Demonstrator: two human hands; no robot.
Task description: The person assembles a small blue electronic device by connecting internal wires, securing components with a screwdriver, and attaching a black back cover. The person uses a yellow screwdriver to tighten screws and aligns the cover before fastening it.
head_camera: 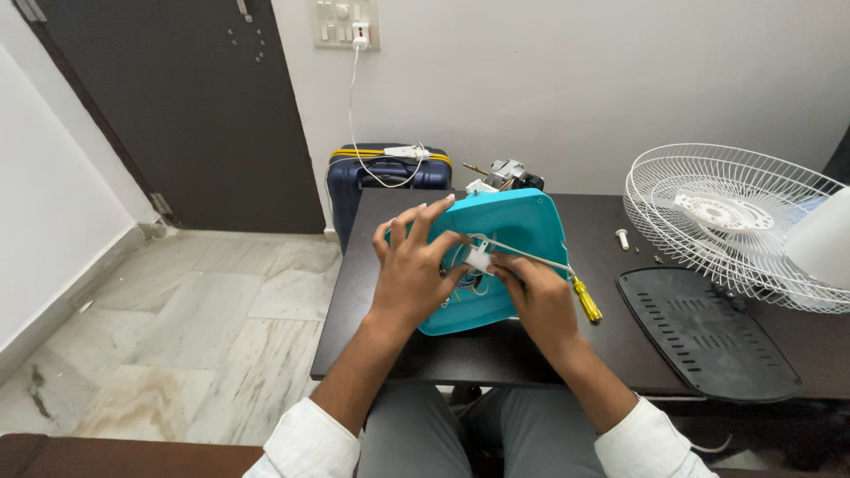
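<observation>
A turquoise plastic fan base (pixel 522 226) stands tilted on the dark table (pixel 372 327), its open underside facing me. My left hand (pixel 412 265) rests on its left edge with fingers spread, thumb and forefinger pinching a small white part (pixel 479 258) with thin wires below it. My right hand (pixel 542 301) touches the same white part from the right and holds a screwdriver with a yellow handle (pixel 586 300), its metal shaft running up-left across the base.
A white wire fan guard (pixel 708 181) lies at the table's right, a black slotted panel (pixel 708 332) in front of it, a white bolt (pixel 622 238) between. A fan motor (pixel 506 173) sits behind the base. A blue suitcase (pixel 354 186) with a charger cable stands against the wall.
</observation>
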